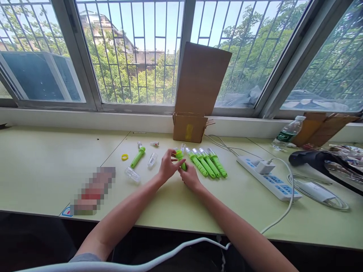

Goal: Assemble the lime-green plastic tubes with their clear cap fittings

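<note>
My left hand (169,164) gripped yellow-collared upper end of bright-green plastic tube (179,155); my right hand (189,176) closed around its lower part, over pale-green bench (161,211). Just right, four clear-tipped green plastic tubes (210,163) lay side by side; leftward, loose yellow ring (122,157).

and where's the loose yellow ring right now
In the head view, the yellow ring lies on the table, left of the left hand, with a green tube just to its right.
</note>
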Motion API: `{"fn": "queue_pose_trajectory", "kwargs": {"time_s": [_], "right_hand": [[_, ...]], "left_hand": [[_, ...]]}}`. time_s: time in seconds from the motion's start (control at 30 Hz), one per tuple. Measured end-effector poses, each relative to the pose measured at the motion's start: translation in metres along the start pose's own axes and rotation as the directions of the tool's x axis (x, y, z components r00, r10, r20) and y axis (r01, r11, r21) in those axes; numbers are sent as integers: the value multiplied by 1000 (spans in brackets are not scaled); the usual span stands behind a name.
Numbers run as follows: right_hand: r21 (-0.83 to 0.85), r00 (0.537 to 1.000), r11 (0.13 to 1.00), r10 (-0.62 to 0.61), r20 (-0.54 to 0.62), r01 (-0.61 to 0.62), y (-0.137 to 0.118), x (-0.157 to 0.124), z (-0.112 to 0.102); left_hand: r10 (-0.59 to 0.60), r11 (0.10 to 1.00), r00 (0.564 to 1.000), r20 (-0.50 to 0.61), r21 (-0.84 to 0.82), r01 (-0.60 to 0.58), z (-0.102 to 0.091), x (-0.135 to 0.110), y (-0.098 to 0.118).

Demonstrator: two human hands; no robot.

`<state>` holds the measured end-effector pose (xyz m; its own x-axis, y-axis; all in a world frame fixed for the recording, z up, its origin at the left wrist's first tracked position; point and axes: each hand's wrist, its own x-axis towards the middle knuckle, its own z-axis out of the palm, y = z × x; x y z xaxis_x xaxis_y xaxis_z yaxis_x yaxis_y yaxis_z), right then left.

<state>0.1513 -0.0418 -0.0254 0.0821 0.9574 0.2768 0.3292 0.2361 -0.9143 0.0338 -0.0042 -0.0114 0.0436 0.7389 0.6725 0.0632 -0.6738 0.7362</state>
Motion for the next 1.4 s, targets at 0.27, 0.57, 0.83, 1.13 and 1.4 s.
{"fn": "queue_pose_trajectory", "kwargs": {"time_s": [0.27,0.57,0.83,1.13,1.4], "right_hand": [[259,976,943,179,128,-207,-8,-4,3],[327,964,914,187,189,-242,-10,-3,0],[306,951,915,191,242,-262,-12,-3,-1],[443,898,807,225,379,-389,-14,-4,-5],[184,942,953,183,282,-240,-22,5,-6]], "left_hand": [[-4,999,1000,22,35,3,-2,2,-1],[-6,999,1000,30,53,4,-1,4,0],[-11,995,1000,-16,96,12,-2,3,0],[6,994,999,-40,106,-1,-1,3,5],[-21,995,995,-100,96,31,-3,5,-1]]}}
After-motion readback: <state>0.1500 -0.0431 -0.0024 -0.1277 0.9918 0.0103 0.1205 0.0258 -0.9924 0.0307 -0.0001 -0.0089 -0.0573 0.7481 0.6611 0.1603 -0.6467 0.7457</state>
